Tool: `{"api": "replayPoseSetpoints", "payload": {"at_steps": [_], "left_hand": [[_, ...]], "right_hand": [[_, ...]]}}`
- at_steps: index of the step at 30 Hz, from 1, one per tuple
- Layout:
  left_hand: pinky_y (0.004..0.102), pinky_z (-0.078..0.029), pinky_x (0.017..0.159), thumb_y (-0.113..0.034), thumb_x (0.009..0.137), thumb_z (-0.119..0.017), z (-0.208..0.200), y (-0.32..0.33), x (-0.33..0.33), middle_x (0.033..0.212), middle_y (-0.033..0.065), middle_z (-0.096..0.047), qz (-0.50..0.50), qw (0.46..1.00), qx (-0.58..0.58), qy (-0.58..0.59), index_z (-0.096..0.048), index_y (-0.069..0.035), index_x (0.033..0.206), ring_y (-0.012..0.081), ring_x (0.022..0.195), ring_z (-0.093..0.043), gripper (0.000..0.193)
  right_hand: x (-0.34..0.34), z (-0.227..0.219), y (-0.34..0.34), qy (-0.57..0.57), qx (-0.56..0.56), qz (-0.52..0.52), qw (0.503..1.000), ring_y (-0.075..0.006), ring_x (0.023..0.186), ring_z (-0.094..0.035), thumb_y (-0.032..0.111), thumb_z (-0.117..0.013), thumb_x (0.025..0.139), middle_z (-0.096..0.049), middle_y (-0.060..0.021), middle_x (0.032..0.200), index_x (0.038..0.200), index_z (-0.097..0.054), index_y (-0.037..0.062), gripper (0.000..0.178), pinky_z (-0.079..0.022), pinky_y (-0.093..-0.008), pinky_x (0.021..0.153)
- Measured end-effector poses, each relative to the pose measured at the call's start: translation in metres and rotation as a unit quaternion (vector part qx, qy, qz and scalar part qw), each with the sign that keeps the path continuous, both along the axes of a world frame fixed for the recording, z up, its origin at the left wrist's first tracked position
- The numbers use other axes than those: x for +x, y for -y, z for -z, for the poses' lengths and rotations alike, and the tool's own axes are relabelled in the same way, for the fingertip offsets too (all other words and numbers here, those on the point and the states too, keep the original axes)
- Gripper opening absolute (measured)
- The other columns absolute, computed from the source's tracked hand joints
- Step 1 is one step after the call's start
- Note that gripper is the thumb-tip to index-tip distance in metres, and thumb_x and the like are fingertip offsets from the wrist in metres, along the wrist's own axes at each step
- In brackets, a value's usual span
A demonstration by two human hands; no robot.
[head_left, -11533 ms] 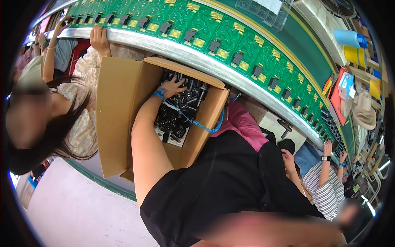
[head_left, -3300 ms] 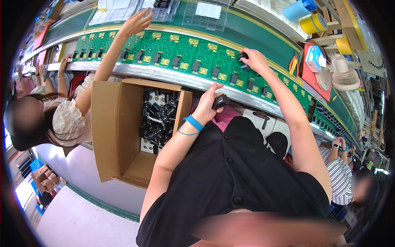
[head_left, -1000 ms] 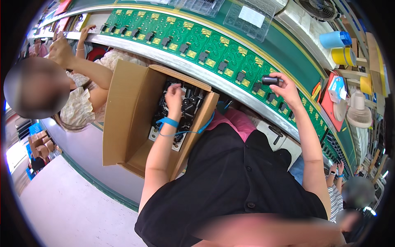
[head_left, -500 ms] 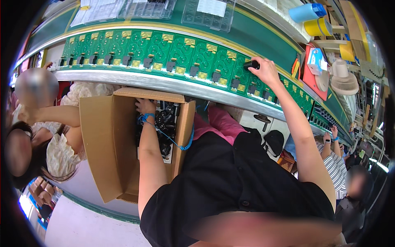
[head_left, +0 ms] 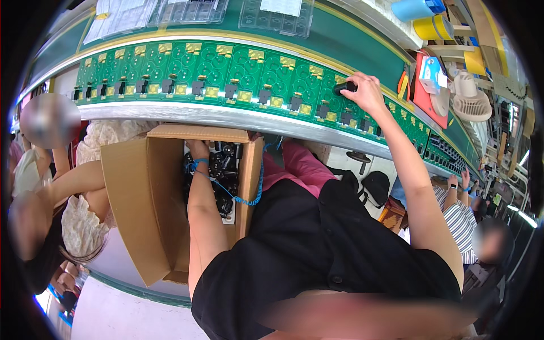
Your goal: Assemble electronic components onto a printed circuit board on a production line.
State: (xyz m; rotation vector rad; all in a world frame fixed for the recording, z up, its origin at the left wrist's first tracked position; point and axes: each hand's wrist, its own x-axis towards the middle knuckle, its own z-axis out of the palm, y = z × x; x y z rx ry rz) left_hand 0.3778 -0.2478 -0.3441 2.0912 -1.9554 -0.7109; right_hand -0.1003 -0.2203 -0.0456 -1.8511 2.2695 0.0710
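My right hand is closed on a black cylindrical capacitor, held tilted over a green circuit board in the row on the line. Whether the capacitor touches the board, I cannot tell. My left hand is inside an open cardboard box, close to its far wall. Its fingers are hidden by the box edge and by what lies inside. Many loose black capacitors fill that part of the box. A blue coiled wrist cord runs from my left wrist over the box's right side.
A metal rail edges the line. Clear plastic trays and papers lie beyond the boards. A white fan and a red bin stand at the right. Co-workers sit on both sides; a striped sleeve shows at right.
My left hand has slid a little farther toward the box's far wall, its fingers now more hidden. The boards appear slightly farther left. My right hand keeps hold of the capacitor over the boards.
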Motion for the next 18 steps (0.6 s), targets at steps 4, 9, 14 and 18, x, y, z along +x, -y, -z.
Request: {"api": "replayPoseSetpoints", "payload": {"at_steps": [4, 9, 14, 18], "left_hand": [[0.0471, -0.042, 0.082, -0.009, 0.070, -0.068, 0.014, -0.003, 0.017, 0.117, 0.0291, -0.037, -0.120, 0.972, -0.030, -0.200, -0.047, -0.003, 0.119, 0.0448, 0.101, -0.042, 0.054], [0.0460, -0.041, 0.082, -0.011, 0.072, -0.069, -0.035, -0.008, 0.007, 0.114, 0.0311, -0.038, 0.002, 0.998, -0.044, -0.050, -0.043, -0.004, 0.123, 0.0455, 0.098, -0.044, 0.057], [0.0403, -0.042, 0.081, -0.014, 0.077, -0.067, -0.057, -0.043, 0.017, 0.106, 0.0233, -0.048, -0.074, 0.991, -0.027, -0.109, -0.044, -0.005, 0.122, 0.0370, 0.088, -0.050, 0.052], [0.0324, -0.044, 0.072, -0.023, 0.086, -0.061, -0.088, -0.065, 0.013, 0.101, 0.0060, -0.056, -0.215, 0.898, 0.052, -0.381, -0.045, -0.005, 0.123, 0.0162, 0.081, -0.050, 0.044]], "right_hand": [[0.006, 0.001, 0.004, 0.020, -0.005, 0.020, 1.000, -0.0264, 0.106, -0.054, 0.033, -0.072, 0.067, -0.060, -0.0137, 0.110, 0.095, -0.066, 0.0042, 0.041, -0.032, -0.0391, 0.096], [-0.003, 0.006, 0.000, 0.012, -0.001, 0.027, 1.000, -0.0265, 0.113, -0.051, 0.034, -0.073, 0.066, -0.061, -0.0185, 0.108, 0.094, -0.067, 0.0037, 0.041, -0.030, -0.0429, 0.097], [0.004, 0.003, 0.003, -0.014, -0.010, 0.002, 1.000, -0.0269, 0.116, -0.048, 0.035, -0.073, 0.066, -0.061, -0.0201, 0.106, 0.092, -0.068, 0.0039, 0.040, -0.029, -0.0444, 0.097], [0.006, -0.002, 0.004, -0.020, 0.032, 0.016, 0.999, -0.0278, 0.116, -0.048, 0.034, -0.073, 0.066, -0.062, -0.0196, 0.104, 0.090, -0.068, 0.0046, 0.038, -0.028, -0.0450, 0.097]]}}
